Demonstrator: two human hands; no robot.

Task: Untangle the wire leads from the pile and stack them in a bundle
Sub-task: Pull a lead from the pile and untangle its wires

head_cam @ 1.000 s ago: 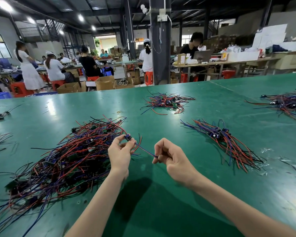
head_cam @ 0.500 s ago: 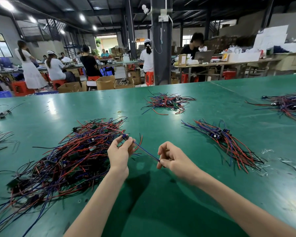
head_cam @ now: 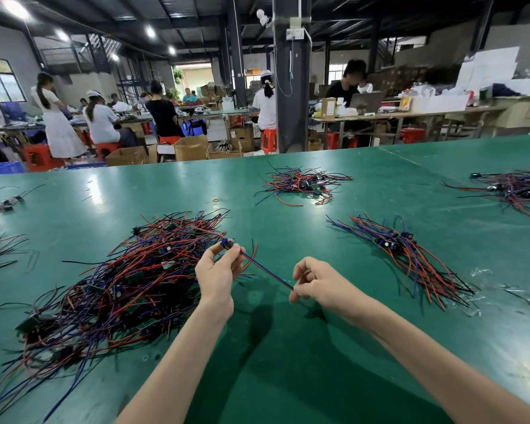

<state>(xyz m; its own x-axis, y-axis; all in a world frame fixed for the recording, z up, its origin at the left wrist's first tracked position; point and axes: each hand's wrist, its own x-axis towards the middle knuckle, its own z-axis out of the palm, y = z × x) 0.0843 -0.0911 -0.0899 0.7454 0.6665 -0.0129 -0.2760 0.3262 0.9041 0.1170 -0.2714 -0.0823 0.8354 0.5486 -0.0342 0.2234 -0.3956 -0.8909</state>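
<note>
Just right of the pile [head_cam: 120,286], the left hand [head_cam: 216,272] pinches the lead's [head_cam: 266,270] blue end and the right hand [head_cam: 315,281] pinches its wires, above the table [head_cam: 288,377], with the bundle [head_cam: 410,255] farther right and a smaller heap [head_cam: 300,183] beyond.

We're looking at a big workshop here, with a dark pillar [head_cam: 289,87] standing dead centre behind our green table [head_cam: 166,191]. Left of the pillar, workers [head_cam: 101,120] are sitting on red stools [head_cam: 40,157], cardboard boxes [head_cam: 190,148] are crowding the floor, and a window [head_cam: 3,87] is letting in daylight way off. Right of it, someone's working at a laptop [head_cam: 366,101] on a cluttered desk [head_cam: 426,113]. Ceiling lights [head_cam: 14,7] are glowing up left of it.
</note>
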